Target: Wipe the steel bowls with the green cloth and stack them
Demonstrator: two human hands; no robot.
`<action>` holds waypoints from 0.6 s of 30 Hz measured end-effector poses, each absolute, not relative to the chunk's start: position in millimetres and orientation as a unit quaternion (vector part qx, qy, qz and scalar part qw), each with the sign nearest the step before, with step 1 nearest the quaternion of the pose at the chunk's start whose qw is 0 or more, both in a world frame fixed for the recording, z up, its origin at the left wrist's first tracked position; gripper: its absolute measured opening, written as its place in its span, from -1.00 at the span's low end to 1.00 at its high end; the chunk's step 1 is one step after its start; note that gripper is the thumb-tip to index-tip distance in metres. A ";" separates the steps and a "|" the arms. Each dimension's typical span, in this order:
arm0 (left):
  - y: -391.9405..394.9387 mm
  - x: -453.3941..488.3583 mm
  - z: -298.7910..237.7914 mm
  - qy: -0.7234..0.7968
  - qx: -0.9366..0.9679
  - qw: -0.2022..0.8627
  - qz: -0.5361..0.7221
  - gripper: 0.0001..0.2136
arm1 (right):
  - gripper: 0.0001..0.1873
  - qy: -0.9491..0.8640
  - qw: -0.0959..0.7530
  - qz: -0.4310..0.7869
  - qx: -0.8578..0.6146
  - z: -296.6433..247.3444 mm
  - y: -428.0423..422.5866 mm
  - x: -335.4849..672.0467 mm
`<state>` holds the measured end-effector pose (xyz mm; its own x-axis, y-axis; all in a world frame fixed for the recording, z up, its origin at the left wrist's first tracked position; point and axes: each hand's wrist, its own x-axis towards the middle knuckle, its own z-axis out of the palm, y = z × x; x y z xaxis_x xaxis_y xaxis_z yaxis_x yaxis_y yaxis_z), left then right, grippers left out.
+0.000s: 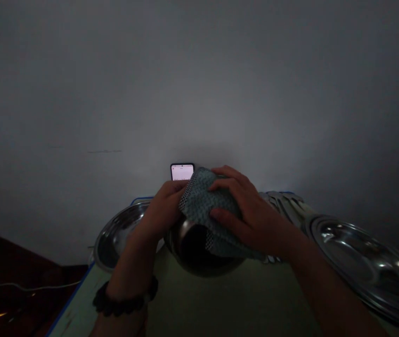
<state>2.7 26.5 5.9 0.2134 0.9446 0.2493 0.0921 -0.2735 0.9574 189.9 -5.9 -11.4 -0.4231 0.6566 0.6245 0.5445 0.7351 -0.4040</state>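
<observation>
Right hand [252,213] presses a cloth [206,206] onto the bowl [199,252] I hold above the pale counter [220,304]; left hand [164,206] grips its rim. A dim grey wall [199,84] fills the room behind, with a phone [181,171] propped against it.

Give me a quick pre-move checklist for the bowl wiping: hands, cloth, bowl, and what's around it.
1. Left hand steadying the steel bowl at its rim: ok, hand is on the bowl.
2. Right hand pressing the checked cloth onto the bowl: ok, fingers spread over the cloth.
3. Cloth covering the area being wiped: cannot tell, bowl surface under it is hidden.
4. Bowl resting on the table: cannot tell, too dark at its base.
5. Clearance from the wide bowl on the left and the steel tray on the right: not ok, both sit close.
6. Phone behind the hands: ok, upright, screen lit.
</observation>
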 end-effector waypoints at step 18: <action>40.8 45.8 -2.0 0.334 0.122 0.605 0.713 -0.66 | -0.39 -0.639 0.616 0.040 -0.458 -49.9 26.7 179.2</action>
